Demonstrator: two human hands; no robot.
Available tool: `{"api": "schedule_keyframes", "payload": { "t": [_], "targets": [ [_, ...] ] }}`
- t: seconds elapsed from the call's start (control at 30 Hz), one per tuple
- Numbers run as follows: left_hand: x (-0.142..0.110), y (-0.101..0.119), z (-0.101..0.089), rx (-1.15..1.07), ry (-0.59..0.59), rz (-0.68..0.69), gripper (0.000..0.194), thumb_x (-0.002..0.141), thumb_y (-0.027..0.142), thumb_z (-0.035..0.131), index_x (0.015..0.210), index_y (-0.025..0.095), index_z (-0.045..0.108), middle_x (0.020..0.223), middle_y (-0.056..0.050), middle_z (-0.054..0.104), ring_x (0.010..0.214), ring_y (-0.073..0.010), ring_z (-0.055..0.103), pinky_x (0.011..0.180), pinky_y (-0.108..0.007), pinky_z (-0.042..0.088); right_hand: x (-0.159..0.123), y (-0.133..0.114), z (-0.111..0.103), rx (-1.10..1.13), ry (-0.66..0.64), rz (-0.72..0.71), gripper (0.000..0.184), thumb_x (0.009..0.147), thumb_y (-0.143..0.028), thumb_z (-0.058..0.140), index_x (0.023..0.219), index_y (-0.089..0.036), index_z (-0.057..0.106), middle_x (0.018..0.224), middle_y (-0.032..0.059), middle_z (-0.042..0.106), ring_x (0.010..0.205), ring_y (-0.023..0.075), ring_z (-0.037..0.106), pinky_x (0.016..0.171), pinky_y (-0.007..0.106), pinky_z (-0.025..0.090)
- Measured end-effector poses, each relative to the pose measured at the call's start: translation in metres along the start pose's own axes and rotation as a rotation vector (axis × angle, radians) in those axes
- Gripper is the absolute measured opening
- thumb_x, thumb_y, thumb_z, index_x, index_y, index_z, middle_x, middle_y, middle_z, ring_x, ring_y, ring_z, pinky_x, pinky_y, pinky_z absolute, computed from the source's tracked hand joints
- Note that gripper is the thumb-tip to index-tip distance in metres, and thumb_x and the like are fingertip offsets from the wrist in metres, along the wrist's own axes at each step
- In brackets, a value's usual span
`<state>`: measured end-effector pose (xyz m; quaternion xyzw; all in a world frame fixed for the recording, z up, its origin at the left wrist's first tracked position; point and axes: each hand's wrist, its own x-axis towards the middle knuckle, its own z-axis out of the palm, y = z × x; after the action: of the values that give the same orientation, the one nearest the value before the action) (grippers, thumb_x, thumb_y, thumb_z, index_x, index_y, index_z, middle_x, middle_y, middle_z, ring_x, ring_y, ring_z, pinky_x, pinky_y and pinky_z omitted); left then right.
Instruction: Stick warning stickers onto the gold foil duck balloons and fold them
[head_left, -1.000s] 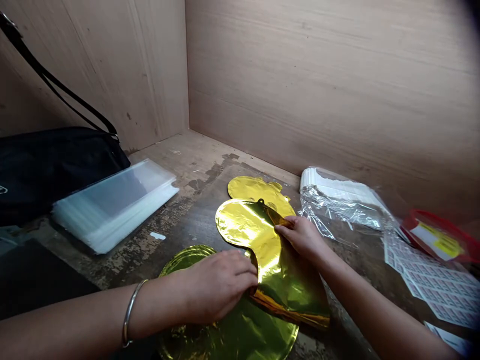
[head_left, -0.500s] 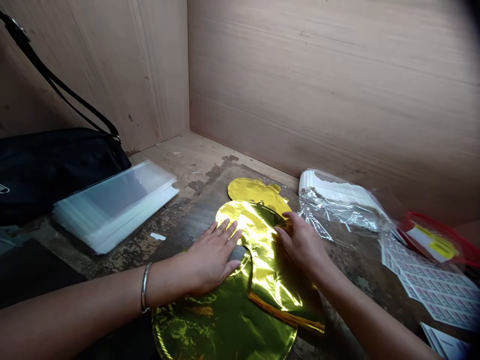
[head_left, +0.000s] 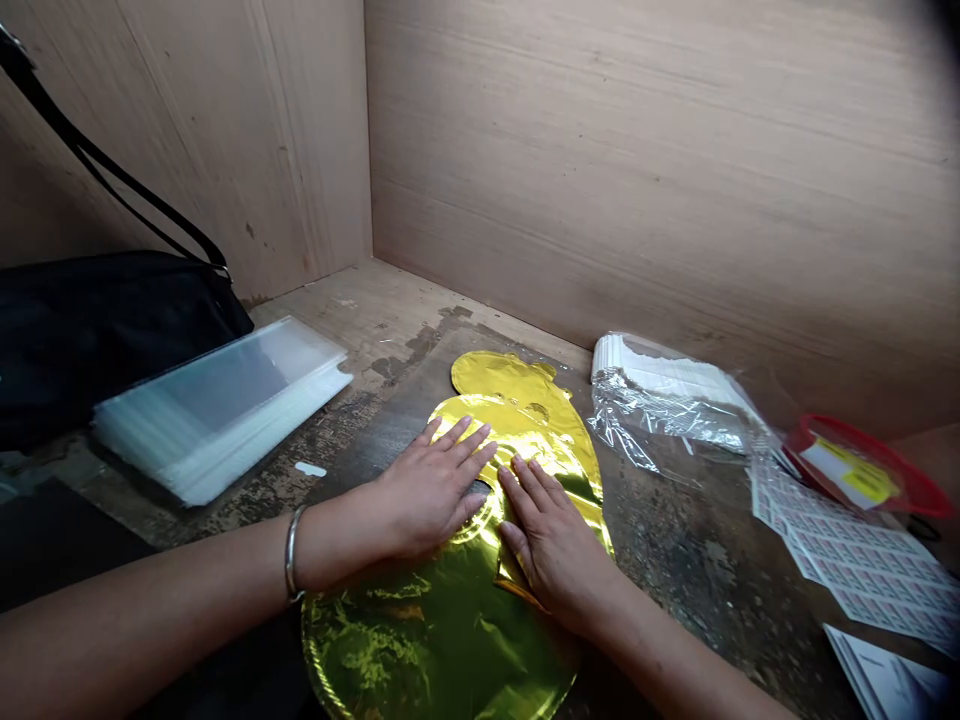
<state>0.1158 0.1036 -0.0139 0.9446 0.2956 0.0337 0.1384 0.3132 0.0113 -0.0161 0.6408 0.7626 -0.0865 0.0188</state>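
A flat, shiny gold foil balloon (head_left: 442, 640) lies in front of me, its wide rounded end nearest me and a part of it folded over. My left hand (head_left: 431, 490), with a metal bangle at the wrist, rests palm down on the foil beside a small round gap, fingers spread. To its right, my right hand (head_left: 559, 545) lies flat on the folded part, fingers stretched out, covering much of the fold's lower edge. Farther back, a matt-looking gold lobe (head_left: 499, 375) shows beyond the fold.
At left are a stack of clear plastic sleeves (head_left: 225, 410) and a black bag (head_left: 112, 340). A plastic-wrapped white bundle (head_left: 675, 390), a red-rimmed item (head_left: 919, 490) and printed label sheets (head_left: 847, 550) lie at right. Wooden panels (head_left: 637, 170) close the back.
My right hand has let go of the foil's right edge and come down flat on the fold, nearer my left hand. The folded part now lies flatter. My left hand stays in place.
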Motion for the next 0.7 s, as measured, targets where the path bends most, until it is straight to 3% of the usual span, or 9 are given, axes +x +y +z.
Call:
{"api": "schedule_keyframes", "payload": {
  "t": [0.23,0.33,0.4,0.47,0.53,0.6,0.7],
  "targets": [
    [0.009,-0.006,0.004,-0.019,-0.058,0.027,0.060,0.097,0.046,0.039,0.150,0.018,0.033,0.159,-0.011,0.028,0.147,-0.0318,0.021,0.118,-0.051,0.018,-0.022,-0.010,-0.019,-0.006,-0.022,0.007,0.067,0.095,-0.041,0.045,0.152,-0.010,0.028,0.160,0.0144,0.015,0.149,0.0314,0.010,0.119,0.053,0.018],
    [0.011,-0.005,-0.002,-0.036,-0.070,0.022,0.058,0.096,0.044,0.045,0.148,0.020,0.038,0.158,-0.010,0.031,0.147,-0.0314,0.024,0.118,-0.052,0.017,-0.042,-0.015,-0.014,0.053,-0.101,-0.058,0.076,0.094,-0.051,0.045,0.154,-0.011,0.023,0.160,0.0143,0.010,0.149,0.0314,0.006,0.120,0.053,0.017],
    [0.020,-0.010,-0.012,-0.043,-0.077,-0.005,0.049,0.096,0.044,0.048,0.140,0.024,0.049,0.152,-0.008,0.043,0.141,-0.0292,0.036,0.117,-0.050,0.023,-0.051,-0.016,-0.008,0.085,-0.146,-0.077,0.078,0.094,-0.054,0.044,0.154,-0.011,0.021,0.160,0.0143,0.007,0.149,0.0311,0.006,0.120,0.053,0.016],
    [0.035,-0.020,-0.025,-0.031,-0.066,-0.107,0.039,0.096,0.043,0.051,0.129,0.022,0.058,0.139,-0.009,0.056,0.128,-0.0268,0.051,0.110,-0.050,0.035,-0.055,-0.015,-0.003,0.097,-0.150,-0.068,0.078,0.094,-0.054,0.043,0.154,-0.010,0.018,0.161,0.0142,0.004,0.149,0.0304,0.004,0.120,0.053,0.014],
    [0.054,-0.032,-0.038,0.001,-0.035,-0.285,0.037,0.095,0.040,0.056,0.125,0.018,0.057,0.131,-0.011,0.058,0.116,-0.0265,0.058,0.099,-0.051,0.047,-0.055,-0.014,-0.001,0.107,-0.140,-0.065,0.079,0.094,-0.055,0.044,0.155,-0.011,0.017,0.161,0.0138,0.002,0.149,0.0299,0.002,0.120,0.053,0.012],
    [0.072,-0.041,-0.047,0.016,-0.050,-0.418,0.037,0.094,0.037,0.059,0.125,0.017,0.056,0.127,-0.010,0.058,0.109,-0.0252,0.060,0.091,-0.048,0.052,-0.054,-0.014,-0.003,0.118,-0.141,-0.067,0.080,0.094,-0.055,0.043,0.155,-0.011,0.015,0.160,0.0133,0.001,0.149,0.0295,0.001,0.120,0.053,0.012],
    [0.090,-0.043,-0.055,0.012,-0.143,-0.502,0.035,0.093,0.035,0.061,0.122,0.017,0.057,0.123,-0.009,0.060,0.105,-0.0238,0.062,0.087,-0.044,0.054,-0.053,-0.016,-0.005,0.133,-0.144,-0.056,0.079,0.094,-0.054,0.044,0.155,-0.012,0.015,0.160,0.0127,0.001,0.149,0.0293,0.001,0.120,0.053,0.011]
  ]
}}
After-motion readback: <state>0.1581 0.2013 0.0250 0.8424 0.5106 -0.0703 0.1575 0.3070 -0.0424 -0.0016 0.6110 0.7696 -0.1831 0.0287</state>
